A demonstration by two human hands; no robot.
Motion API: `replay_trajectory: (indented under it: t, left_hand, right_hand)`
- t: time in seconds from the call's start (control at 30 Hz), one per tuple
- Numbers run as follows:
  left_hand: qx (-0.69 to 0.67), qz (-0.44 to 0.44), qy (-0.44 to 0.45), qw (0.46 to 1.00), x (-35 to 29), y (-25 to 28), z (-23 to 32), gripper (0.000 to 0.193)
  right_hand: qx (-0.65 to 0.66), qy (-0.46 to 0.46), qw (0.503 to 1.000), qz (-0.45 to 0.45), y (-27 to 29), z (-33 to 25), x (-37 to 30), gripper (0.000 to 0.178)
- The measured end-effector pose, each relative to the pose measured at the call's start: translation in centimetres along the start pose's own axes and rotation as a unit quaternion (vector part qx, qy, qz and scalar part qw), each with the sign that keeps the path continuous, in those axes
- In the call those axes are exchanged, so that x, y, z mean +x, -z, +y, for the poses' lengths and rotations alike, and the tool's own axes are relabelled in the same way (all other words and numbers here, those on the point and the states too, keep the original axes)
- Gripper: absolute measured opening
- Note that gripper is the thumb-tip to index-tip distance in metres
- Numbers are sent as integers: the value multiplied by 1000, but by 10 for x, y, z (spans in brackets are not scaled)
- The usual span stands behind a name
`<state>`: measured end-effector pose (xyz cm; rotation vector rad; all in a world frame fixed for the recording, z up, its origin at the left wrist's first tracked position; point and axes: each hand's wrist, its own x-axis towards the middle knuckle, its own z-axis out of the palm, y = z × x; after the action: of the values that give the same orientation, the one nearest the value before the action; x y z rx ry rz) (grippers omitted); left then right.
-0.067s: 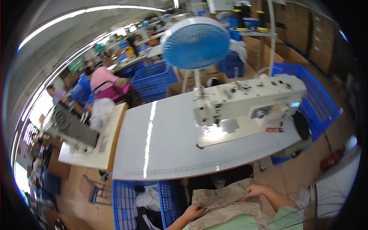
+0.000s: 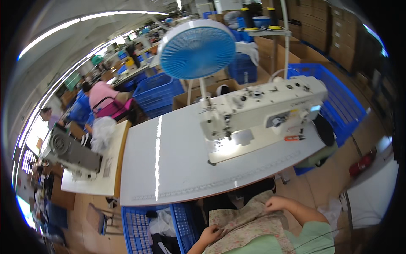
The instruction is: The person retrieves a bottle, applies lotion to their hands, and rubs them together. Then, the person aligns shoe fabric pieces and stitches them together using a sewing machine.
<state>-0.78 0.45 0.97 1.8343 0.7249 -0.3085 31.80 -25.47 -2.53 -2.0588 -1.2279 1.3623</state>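
Floral cloth (image 2: 250, 227), one, at 5 o'clock, over the person's lap. Left hand (image 2: 210, 234), 6 o'clock: fingers curled closed on cloth's left edge. Right hand (image 2: 275, 204), between 4 and 5: closed, pinching cloth's right side. Blue crate (image 2: 134, 224), 7 o'clock. Pale table (image 2: 177, 165), centre. Orange-handled snips (image 2: 292, 138), 3 o'clock. White sewing machine (image 2: 258, 109), between 2 and 3. Blue fan (image 2: 198, 50), 12 o'clock.

Strip lights (image 2: 118, 13) overhead and blown-out windows (image 2: 37, 127) at far left brighten my view. A white glare streak runs down my tabletop (image 2: 186, 161); another bright patch flares beneath the sewing machine (image 2: 262, 108). My fingers (image 2: 269, 205) look slightly soft, and straight edges bend toward black corners.
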Motion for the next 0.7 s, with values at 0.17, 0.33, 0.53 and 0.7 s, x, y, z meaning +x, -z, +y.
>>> replay_trajectory:
  t: [0.17,0.33,0.53,0.7]
  left_hand:
    - [-25,151,-22,988,-4,11,-8,20]
    - [96,114,-29,988,2,19,5,21]
    - [210,150,-79,963,23,-5,29,24]
    - [212,150,-121,958,18,6,35,20]
  right_hand:
    - [13,31,992,121,0,-43,-8,26]
    - [-8,55,996,63,-13,-5,-5,29]
    - [-28,38,998,35,-8,92,-18,32]
    - [81,-21,989,121,-37,98,-27,35]
